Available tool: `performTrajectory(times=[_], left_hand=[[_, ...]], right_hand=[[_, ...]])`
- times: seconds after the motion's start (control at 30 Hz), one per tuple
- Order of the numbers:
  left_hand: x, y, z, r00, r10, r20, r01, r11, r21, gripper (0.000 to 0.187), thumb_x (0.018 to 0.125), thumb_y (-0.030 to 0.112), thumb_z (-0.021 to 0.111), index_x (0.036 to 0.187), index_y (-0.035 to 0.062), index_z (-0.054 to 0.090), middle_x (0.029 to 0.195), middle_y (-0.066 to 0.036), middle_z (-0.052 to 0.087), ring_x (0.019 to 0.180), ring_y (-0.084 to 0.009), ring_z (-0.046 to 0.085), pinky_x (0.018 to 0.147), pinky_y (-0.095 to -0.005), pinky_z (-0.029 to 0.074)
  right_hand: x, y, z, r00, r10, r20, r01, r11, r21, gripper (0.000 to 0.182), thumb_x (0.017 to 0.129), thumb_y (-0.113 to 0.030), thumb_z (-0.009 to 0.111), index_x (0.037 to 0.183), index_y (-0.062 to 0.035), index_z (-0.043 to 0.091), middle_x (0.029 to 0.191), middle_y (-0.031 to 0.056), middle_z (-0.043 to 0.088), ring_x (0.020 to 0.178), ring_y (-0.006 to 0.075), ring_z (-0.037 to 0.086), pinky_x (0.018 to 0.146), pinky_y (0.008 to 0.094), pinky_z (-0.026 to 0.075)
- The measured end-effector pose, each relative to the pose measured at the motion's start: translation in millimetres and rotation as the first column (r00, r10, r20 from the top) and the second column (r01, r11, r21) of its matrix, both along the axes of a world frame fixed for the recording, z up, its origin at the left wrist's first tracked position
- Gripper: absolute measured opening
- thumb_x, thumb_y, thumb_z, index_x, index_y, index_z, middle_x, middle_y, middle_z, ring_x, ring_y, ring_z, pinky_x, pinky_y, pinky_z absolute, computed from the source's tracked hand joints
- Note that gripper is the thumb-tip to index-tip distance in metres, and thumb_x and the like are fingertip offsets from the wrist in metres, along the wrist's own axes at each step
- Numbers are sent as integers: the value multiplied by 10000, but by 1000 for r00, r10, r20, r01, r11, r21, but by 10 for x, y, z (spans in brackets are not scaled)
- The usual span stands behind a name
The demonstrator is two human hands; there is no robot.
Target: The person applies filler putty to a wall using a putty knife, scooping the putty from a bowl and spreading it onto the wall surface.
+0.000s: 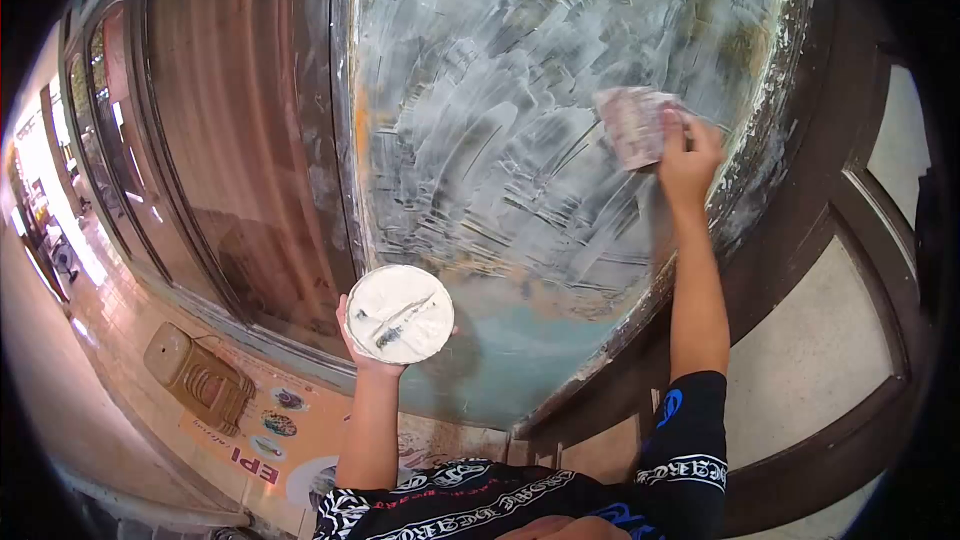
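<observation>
In my left hand (pixel 376 367) rests a round tub (pixel 425 348) full of white putty, its open top facing me. The putty's surface has a groove and a few dark smudges. My right hand (pixel 690 162) grips a flat, squarish putty spreader (pixel 630 125), smeared pale and reddish, by its right edge. The spreader lies against or very close to the wall panel (pixel 490 140), near its right side; exact contact is hard to tell. Overlapping grey-white putty strokes cover most of the panel. Smooth blue-green paint (pixel 520 355) shows along the bottom.
A dark wooden frame (pixel 800 140) borders the panel on the right. At left is a dark-framed window (pixel 230 140) with a reddish curtain behind glass. A brown plastic stool (pixel 205 375) and a printed orange banner (pixel 255 450) are on the floor, lower left.
</observation>
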State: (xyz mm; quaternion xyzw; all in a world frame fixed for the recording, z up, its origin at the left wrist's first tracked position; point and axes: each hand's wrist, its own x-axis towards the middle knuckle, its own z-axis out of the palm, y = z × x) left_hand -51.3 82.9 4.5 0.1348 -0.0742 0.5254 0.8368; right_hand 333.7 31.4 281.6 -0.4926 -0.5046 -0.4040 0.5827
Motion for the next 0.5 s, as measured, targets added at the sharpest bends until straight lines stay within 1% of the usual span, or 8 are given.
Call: performTrajectory(times=[0.13, 0.23, 0.27, 0.3, 0.33, 0.4, 0.47, 0.5], left_hand=[[-29, 57, -62, 1000, 15, 11, -15, 1000, 12, 763, 936, 663, 433, 1449, 105, 520, 1470, -173, 532, 1283, -497, 520, 978, -795, 403], [11, 29, 15, 999, 38, -22, -38, 999, -21, 773, 937, 666, 427, 1448, 92, 518, 1460, -177, 540, 1278, -491, 529, 991, -768, 418], [49, -10, 67, 999, 25, -37, -25, 1000, -11, 775, 935, 669, 422, 1448, 96, 517, 1461, -181, 536, 1268, -496, 534, 987, -771, 418], [88, -93, 167, 997, -69, 34, 66, 995, 80, 776, 935, 666, 418, 1441, 86, 523, 1441, -181, 556, 1254, -493, 546, 987, -751, 431], [144, -88, 143, 998, -67, 6, 67, 997, 34, 760, 946, 653, 420, 1442, 87, 530, 1447, -183, 554, 1270, -486, 537, 1002, -754, 416], [251, -82, 43, 998, -50, -29, 49, 998, -29, 745, 957, 640, 423, 1443, 87, 538, 1453, -185, 551, 1286, -480, 528, 1018, -756, 400], [355, -111, -18, 998, -56, -6, 55, 994, -93, 734, 982, 610, 402, 1432, 47, 542, 1435, -185, 571, 1279, -421, 556, 1088, -598, 432], [369, -155, -23, 993, -105, 61, 105, 994, 7, 729, 999, 589, 383, 1431, 22, 537, 1432, -190, 575, 1286, -390, 563, 1119, -498, 430]], right_hand=[[100, -226, -115, 998, -43, -41, 46, 996, 77, 167, 949, -218, 715, 943, -52, 736, 858, 98, 629, 833, 244, 570, 751, 356, 442], [-351, -290, -696, 975, 223, -20, -223, 958, -181, 141, 932, -152, 737, 963, -15, 722, 846, 73, 571, 788, 192, 539, 722, 320, 435], [-538, -285, -979, 846, 403, -349, -497, 833, -243, 131, 943, -130, 722, 975, -4, 713, 865, 37, 601, 801, 134, 534, 745, 294, 445], [-737, -288, -1195, 744, 481, -464, -630, 736, -247, 137, 963, -125, 700, 993, 8, 703, 892, 4, 648, 831, 81, 552, 758, 263, 462], [-962, -334, -1340, 560, 547, -622, -794, 568, -215, 169, 988, -139, 680, 1010, 27, 702, 907, 11, 695, 824, 62, 598, 749, 236, 481], [-1185, -252, -1667, 330, 446, -832, -914, 373, -162, 187, 1003, -132, 660, 1032, 48, 700, 913, 33, 721, 811, 57, 631, 728, 218, 492], [-1313, -117, -1921, 262, 411, -873, -942, 305, -140, 195, 1004, -134, 660, 1032, 54, 700, 915, 48, 729, 809, 58, 637, 723, 216, 496], [-1376, -65, -2017, 210, 380, -901, -961, 251, -118, 203, 1004, -135, 660, 1032, 61, 701, 918, 63, 736, 807, 59, 643, 718, 215, 500]])
